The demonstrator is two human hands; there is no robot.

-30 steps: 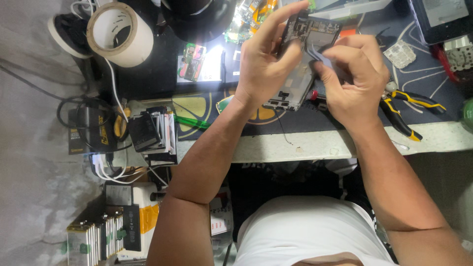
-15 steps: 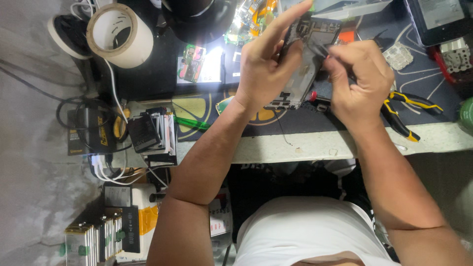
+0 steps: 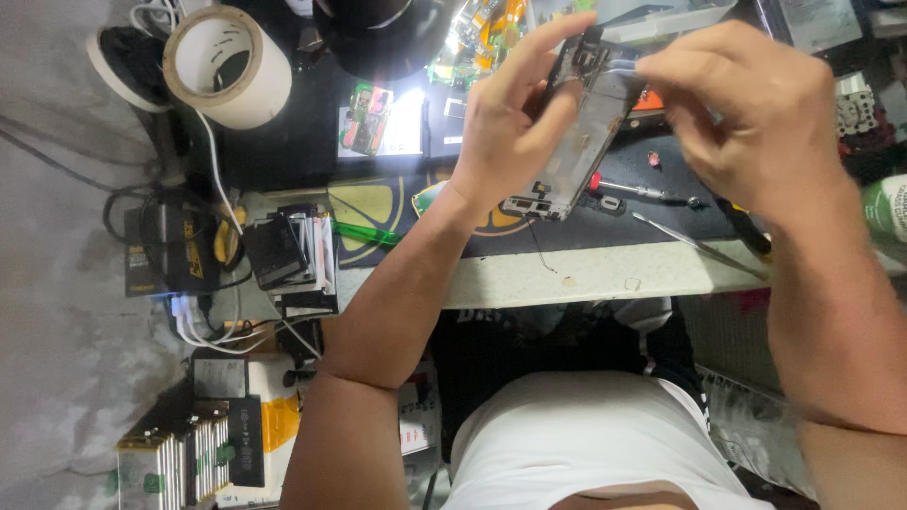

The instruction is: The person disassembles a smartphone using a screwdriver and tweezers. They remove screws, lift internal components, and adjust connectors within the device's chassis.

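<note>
I hold an opened phone frame (image 3: 581, 127) tilted above the dark work mat (image 3: 397, 203), my left hand (image 3: 510, 132) gripping its side between thumb and fingers. My right hand (image 3: 756, 113) pinches at its top edge; what sits between those fingertips is hidden. Tweezers (image 3: 694, 244) and a small screwdriver (image 3: 638, 189) lie beneath. A white tape roll (image 3: 227, 66) stands far left, and a stack of flat battery packs (image 3: 293, 255) sits at the mat's left edge.

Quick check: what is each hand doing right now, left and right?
Left hand: closed on the opened grey phone frame, held above the bench.
Right hand: fingers pinched at the frame's top; what they grip cannot be told.
</note>
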